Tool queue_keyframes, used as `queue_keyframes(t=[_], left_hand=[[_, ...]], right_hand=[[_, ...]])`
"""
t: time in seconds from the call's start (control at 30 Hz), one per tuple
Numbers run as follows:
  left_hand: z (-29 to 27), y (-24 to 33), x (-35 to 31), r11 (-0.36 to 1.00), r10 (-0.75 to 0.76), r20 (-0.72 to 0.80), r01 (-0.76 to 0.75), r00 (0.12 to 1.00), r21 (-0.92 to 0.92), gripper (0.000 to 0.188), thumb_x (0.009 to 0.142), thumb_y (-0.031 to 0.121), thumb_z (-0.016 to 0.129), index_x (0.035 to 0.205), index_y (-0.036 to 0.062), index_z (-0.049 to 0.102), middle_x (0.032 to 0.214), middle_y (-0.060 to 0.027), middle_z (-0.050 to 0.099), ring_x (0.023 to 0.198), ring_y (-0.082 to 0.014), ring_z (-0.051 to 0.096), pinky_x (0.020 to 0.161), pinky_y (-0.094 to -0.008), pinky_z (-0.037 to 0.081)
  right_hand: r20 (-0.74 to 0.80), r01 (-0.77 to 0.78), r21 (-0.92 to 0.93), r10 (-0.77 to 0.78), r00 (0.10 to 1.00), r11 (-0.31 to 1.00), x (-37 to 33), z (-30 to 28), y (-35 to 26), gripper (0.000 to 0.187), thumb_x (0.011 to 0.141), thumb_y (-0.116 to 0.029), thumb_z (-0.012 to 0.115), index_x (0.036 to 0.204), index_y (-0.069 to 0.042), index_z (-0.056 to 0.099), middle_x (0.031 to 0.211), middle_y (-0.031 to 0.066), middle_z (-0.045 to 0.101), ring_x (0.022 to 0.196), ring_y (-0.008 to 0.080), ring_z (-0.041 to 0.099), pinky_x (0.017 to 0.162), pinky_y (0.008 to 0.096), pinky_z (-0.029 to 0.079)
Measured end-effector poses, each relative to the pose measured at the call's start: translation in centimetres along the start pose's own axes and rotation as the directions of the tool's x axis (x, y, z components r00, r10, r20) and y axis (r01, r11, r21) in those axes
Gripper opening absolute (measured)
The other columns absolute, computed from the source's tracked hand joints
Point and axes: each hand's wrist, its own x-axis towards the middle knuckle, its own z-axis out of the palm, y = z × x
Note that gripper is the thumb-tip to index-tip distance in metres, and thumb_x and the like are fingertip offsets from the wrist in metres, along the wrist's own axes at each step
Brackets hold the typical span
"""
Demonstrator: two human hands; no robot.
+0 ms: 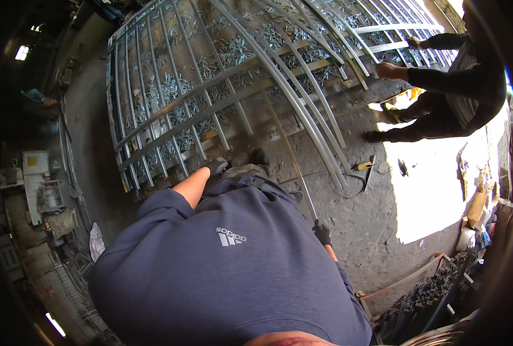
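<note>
My right hand (pixel 322 232), in a dark glove, is closed round the near end of a long, thin metal bar (pixel 291 154). The bar slants up and away towards a large metal frame (pixel 164 123) of parallel bars. In a dark glove too, my left hand (pixel 216 165) is low in front of my body, close to the frame's near bar ends. Its fingers are too dark and small to make out. Longer pale metal strips (pixel 302 109) lie across the frame and stick out past its near edge.
Many small metal pieces (pixel 239 51) lie scattered under the bars. At the right a co-worker (pixel 464 81) reaches both hands to the strips. A yellow-handled tool (pixel 365 165) lies on the floor beside a cable. Stacked metal tubes (pixel 429 285) stand lower right.
</note>
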Motion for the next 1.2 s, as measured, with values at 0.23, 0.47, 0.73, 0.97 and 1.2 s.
queue_keyframes(t=[0.23,0.47,0.73,0.97,1.2], left_hand=[[-3.5,3.4,0.2,0.923,-0.125,0.03,0.127,0.992,-0.364,0.02,0.094,0.033,0.057,0.094,0.0126,0.056,0.082,0.0001,0.06,0.064,-0.008,0.051,0.053,-0.024,0.039],[-4.9,7.0,-0.7,0.967,-0.079,0.108,0.102,0.991,-0.232,0.034,0.091,0.038,0.059,0.103,0.0061,0.059,0.087,-0.006,0.062,0.074,-0.0153,0.058,0.067,-0.0305,0.049],[-6.4,7.4,0.0,0.818,-0.106,0.185,0.192,0.977,-0.542,0.031,0.091,0.038,0.057,0.1,0.0085,0.063,0.087,-0.0049,0.062,0.075,-0.0148,0.06,0.065,-0.0282,0.049],[-6.9,8.3,-0.8,0.835,-0.05,-0.077,-0.001,0.996,-0.55,0.032,0.095,0.037,0.053,0.104,0.0081,0.063,0.094,-0.0073,0.066,0.082,-0.0165,0.063,0.075,-0.0308,0.052],[-7.4,7.7,-2.1,0.797,-0.164,-0.096,0.074,0.982,-0.599,0.034,0.094,0.039,0.056,0.109,0.0098,0.062,0.097,-0.0063,0.066,0.081,-0.0154,0.062,0.072,-0.0305,0.05]], right_hand=[[-0.01,0.018,-0.246,-0.021,1.0,0.969,10.5,11.1,-10.3,0.044,0.089,-0.053,0.063,0.084,-0.009,0.063,0.056,0.0013,0.047,0.045,0.0144,0.043,0.044,0.0319,0.034],[0.223,0.659,-0.054,-0.634,0.74,0.75,22.3,26.0,-25.6,0.037,0.094,-0.023,0.06,0.126,-0.006,0.053,0.098,0.0138,0.067,0.094,0.0284,0.065,0.077,0.0402,0.051],[0.234,0.191,-0.215,-0.139,0.962,0.958,9.8,8.3,-7.4,0.046,0.091,-0.051,0.062,0.09,-0.005,0.067,0.068,0.005,0.061,0.061,0.0156,0.057,0.055,0.0329,0.045],[0.579,0.815,-0.567,-0.646,0.497,0.119,13.7,12.6,-12.6,0.065,0.091,-0.014,0.058,0.15,-0.018,0.029,0.081,0.0119,0.068,0.054,0.0257,0.062,0.045,0.0464,0.05],[0.382,0.383,0.145,-0.409,0.829,0.912,18.3,25.8,-31.5,0.037,0.092,-0.043,0.061,0.102,-0.008,0.063,0.069,0.0016,0.055,0.057,0.0123,0.054,0.052,0.0294,0.045]])
